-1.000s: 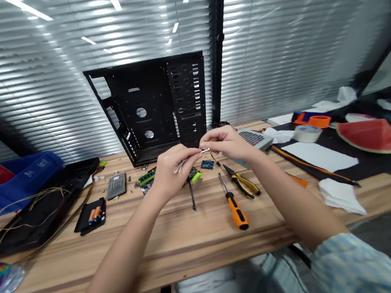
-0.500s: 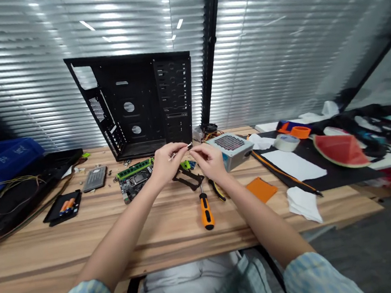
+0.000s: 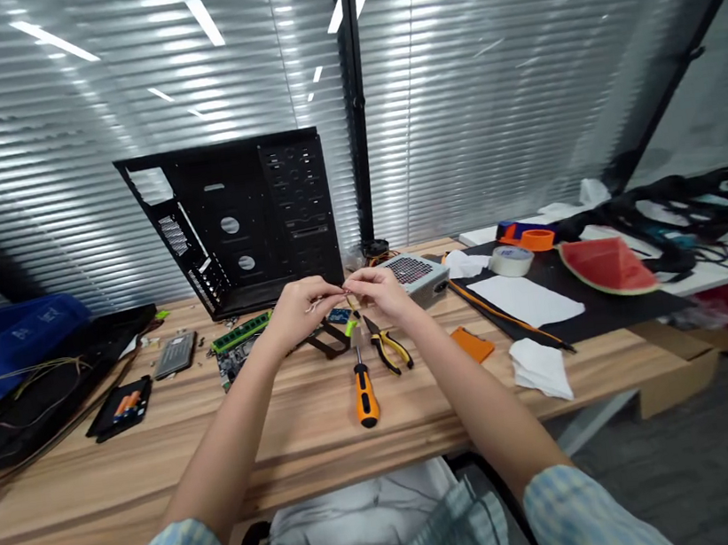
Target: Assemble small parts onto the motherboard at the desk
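Note:
My left hand is closed in a pinch on thin wires, pale where they show by the fingers. My right hand pinches at the same spot, its fingertips almost touching the left ones. A short, dark-tipped end hangs below the fingertips, too small to make out. Beneath the hands lie a black bracket, yellow-and-black pliers with their handles apart, and an orange-and-black screwdriver pointing away from me. The green motherboard is partly hidden behind my left forearm.
An open black computer case stands at the back. The power supply is right of my hands. Leftward lie a drive and a black tray. An orange square, white tape and a watermelon-shaped piece lie right.
The view has turned right and tilted up, so the case appears lower and further left. Both hands stay pinched together. The pliers now show more fully between my forearms.

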The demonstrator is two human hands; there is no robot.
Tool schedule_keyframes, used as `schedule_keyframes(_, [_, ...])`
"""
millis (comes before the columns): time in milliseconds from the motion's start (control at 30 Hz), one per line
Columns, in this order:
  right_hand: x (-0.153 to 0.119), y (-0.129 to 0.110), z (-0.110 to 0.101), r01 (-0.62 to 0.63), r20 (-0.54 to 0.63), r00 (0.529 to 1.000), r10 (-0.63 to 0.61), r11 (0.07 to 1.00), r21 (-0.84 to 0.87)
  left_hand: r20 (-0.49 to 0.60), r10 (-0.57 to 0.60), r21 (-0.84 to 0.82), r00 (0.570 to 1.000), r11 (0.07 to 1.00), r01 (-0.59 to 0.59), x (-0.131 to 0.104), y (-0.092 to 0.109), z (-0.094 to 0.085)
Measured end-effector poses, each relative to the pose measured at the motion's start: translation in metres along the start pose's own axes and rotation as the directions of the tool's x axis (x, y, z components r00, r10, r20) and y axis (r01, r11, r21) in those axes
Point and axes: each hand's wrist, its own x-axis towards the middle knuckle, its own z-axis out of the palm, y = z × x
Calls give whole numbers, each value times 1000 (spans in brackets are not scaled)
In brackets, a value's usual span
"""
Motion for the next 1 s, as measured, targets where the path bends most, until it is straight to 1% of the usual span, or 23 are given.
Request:
schedule_keyframes(33, [0,2,1,-117,37,993,114,987,114,-12,-11,-37,1000,999,10,-1,0,0])
schedule_keyframes(67, [0,4,3,-214,77,976,202,954,209,-24,-24,-69,999,997,22,-3,0,0])
schedule_keyframes(100, [0,6,5,-278,105,960,258,917,287,-36,-37,-99,999,995,34,-4,0,0])
schedule_keyframes(133, [-1,8,8,-311,119,950,287,884,349,-50,-51,-126,997,991,44,-6,1,0])
schedule_keyframes(200, [-3,13,14,-319,121,948,296,849,420,-80,-81,-168,993,984,66,-9,2,-1])
schedule_keyframes(300, [-7,20,26,-288,94,957,274,861,420,-151,-147,-189,977,975,118,-14,1,-1])
schedule_keyframes(367, [-10,25,33,-237,21,969,245,908,346,-209,-193,-174,959,972,157,-18,-1,-1])
schedule_keyframes(433, [-13,30,39,-149,-84,982,171,964,221,-254,-211,-141,944,974,179,-22,-4,1])
schedule_keyframes(467, [-14,32,41,-93,-130,985,111,986,140,-268,-204,-115,942,977,179,-24,-6,2])
schedule_keyframes(533, [-18,34,43,52,-188,980,-64,996,-66,-284,-168,-40,944,986,163,-27,-9,5])
schedule_keyframes(567, [-20,35,43,134,-189,967,-171,972,-194,-288,-144,5,947,988,152,-29,-10,6])
schedule_keyframes(600, [-22,35,42,214,-163,946,-279,920,-329,-286,-123,51,950,988,143,-30,-11,9])
schedule_keyframes(667, [-25,35,39,334,-70,892,-447,755,-564,-267,-93,140,959,981,134,-33,-12,13])
schedule_keyframes(700, [-26,35,37,365,-23,869,-495,670,-646,-256,-88,187,963,973,138,-34,-12,16])
schedule_keyframes(767, [-27,36,32,384,40,839,-542,539,-750,-230,-93,291,969,943,160,-36,-10,21])
schedule_keyframes(833, [-26,38,28,380,73,827,-558,459,-803,-206,-111,394,972,900,186,-37,-7,24])
schedule_keyframes(933, [-22,40,22,383,113,827,-550,406,-830,-143,-120,477,982,861,175,-39,-3,26])
schedule_keyframes(1000, [-20,39,19,392,125,837,-533,424,-817,-102,-107,490,989,860,144,-39,-3,26])
